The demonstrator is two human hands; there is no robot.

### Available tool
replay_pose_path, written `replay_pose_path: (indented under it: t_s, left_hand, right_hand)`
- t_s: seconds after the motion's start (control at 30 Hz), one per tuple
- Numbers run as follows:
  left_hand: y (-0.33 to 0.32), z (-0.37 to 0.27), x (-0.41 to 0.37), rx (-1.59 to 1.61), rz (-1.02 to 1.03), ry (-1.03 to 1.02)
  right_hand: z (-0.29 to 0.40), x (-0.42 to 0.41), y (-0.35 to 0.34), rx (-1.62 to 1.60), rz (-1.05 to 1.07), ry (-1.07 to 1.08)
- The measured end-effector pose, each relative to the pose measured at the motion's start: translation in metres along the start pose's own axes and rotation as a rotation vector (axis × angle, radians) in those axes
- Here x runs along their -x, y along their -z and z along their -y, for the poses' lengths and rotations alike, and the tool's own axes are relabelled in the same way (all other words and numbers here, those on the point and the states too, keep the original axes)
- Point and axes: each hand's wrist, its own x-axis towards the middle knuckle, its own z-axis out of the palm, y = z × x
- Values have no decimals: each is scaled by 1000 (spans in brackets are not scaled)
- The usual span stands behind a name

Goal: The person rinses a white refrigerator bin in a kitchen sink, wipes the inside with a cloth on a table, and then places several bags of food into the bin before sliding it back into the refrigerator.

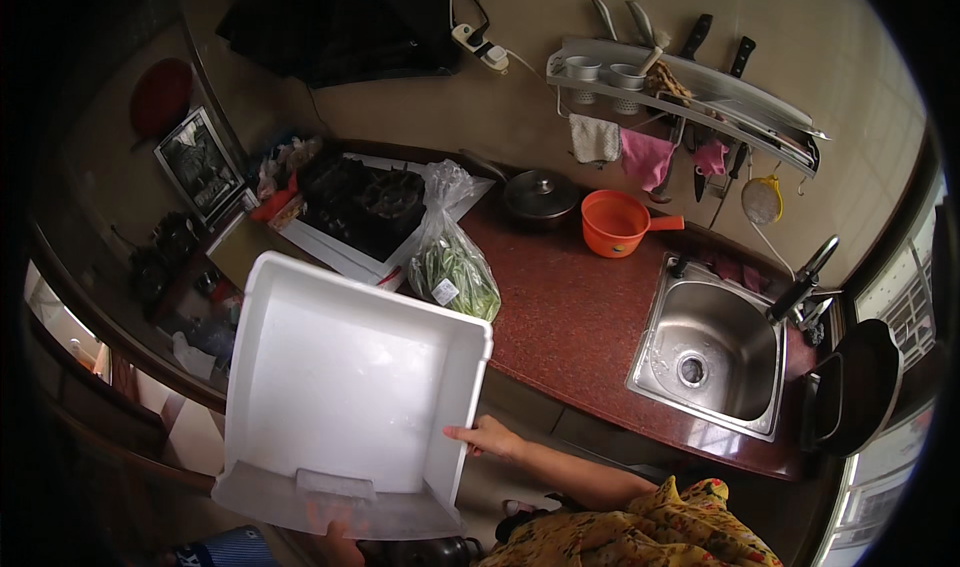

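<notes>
A large white plastic drawer bin with a translucent front panel is tilted in front of me, its inside bare. My right hand grips its right side wall, the thumb over the rim. At the bottom, my left hand holds the translucent front panel; its fingers show faintly through the plastic. Beyond the bin, a clear plastic bag of green vegetables with a white label stands on the red countertop, beside the gas stove.
A lidded pan and an orange dipper stand near the wall. At the right are a steel sink, a faucet and a dark pan. A wall rack holds knives, cups and cloths.
</notes>
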Motion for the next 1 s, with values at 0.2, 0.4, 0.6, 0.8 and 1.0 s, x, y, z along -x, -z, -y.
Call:
replay_pose_path:
  t_s: [0.2, 0.4, 0.6, 0.8, 1.0]
  left_hand:
    - [-15, 67, 9, -33, -32, 177]
    - [-33, 77, 18, 289, 73, 469]
    - [-72, 8, -24, 1120, -304, 830]
    - [-72, 28, -61, 1210, -340, 812]
    - [-66, 83, -125, 1168, -399, 858]
  right_hand:
    - [24, -1, 58, 82, 91, 156]
    - [54, 13, 153, 148, -263, 156]
    - [59, -19, 165, 6, -186, 89]
    - [65, -84, 104, 52, 156, -85]
    - [87, -169, 38, 157, 287, -6]
